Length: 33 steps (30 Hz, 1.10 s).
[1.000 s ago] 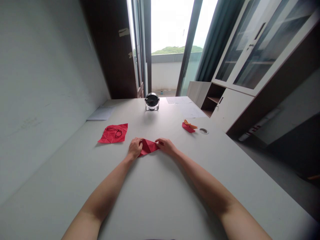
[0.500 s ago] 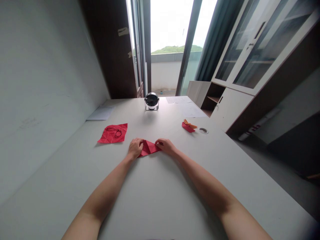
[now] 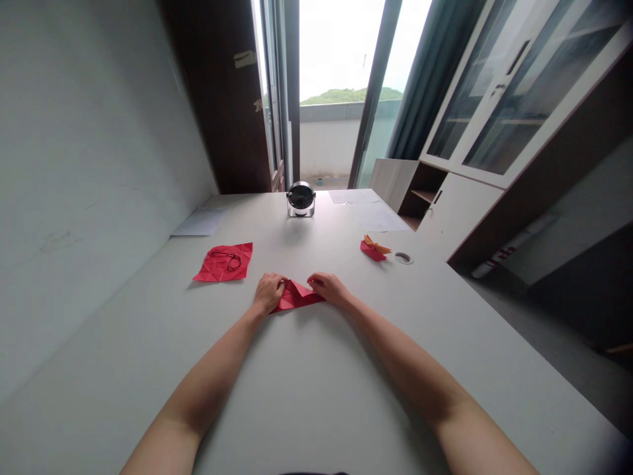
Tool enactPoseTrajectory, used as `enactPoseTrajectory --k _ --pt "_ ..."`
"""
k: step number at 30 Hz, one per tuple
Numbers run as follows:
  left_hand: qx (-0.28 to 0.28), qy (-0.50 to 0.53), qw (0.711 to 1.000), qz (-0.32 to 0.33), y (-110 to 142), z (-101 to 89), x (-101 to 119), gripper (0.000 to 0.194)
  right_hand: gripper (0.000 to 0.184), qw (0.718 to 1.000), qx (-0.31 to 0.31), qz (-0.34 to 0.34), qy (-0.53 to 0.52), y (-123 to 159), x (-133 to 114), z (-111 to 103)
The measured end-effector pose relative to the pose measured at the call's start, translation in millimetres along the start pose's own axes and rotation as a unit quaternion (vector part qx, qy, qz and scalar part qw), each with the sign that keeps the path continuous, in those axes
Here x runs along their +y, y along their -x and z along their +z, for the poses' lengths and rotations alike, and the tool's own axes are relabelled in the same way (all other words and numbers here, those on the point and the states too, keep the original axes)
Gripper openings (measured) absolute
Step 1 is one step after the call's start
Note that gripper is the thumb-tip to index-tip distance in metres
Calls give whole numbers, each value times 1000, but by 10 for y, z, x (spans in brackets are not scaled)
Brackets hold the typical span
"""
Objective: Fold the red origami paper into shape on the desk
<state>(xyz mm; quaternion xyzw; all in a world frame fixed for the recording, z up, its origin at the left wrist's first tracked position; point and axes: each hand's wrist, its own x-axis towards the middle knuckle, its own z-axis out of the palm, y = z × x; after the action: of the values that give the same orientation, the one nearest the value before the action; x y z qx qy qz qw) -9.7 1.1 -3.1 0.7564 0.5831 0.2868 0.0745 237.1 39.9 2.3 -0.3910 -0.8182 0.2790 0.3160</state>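
Observation:
A folded red paper (image 3: pixel 298 295) lies on the white table (image 3: pixel 306 369) in front of me, between my two hands. My left hand (image 3: pixel 268 293) has its fingers curled on the paper's left end. My right hand (image 3: pixel 330 289) pinches the paper's right end. Both hands rest on the tabletop. The parts of the paper under my fingers are hidden.
A creased red paper sheet (image 3: pixel 224 262) with a black loop on it lies to the left. A small red and orange folded piece (image 3: pixel 374 249) sits to the right near a cable hole (image 3: pixel 403 258). A small fan (image 3: pixel 301 200) and white sheets (image 3: pixel 200 223) lie farther back.
The red paper has been pressed a little flatter and its right end now reaches farther under my right hand. Both hands have stayed nearly where they were.

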Motion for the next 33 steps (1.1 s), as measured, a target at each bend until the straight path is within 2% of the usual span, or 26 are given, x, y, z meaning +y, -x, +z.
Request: enactPoseTrajectory --k 6,15,33 --pt "28 14 999 -16 4 -7 -14 26 19 1000 -6 14 19 -6 -16 -25" --pt "40 18 999 -30 10 -32 18 26 23 1000 -9 19 13 7 -59 -40" --pt "33 22 998 -40 14 -55 52 27 25 1000 -17 24 -5 11 -109 -76"
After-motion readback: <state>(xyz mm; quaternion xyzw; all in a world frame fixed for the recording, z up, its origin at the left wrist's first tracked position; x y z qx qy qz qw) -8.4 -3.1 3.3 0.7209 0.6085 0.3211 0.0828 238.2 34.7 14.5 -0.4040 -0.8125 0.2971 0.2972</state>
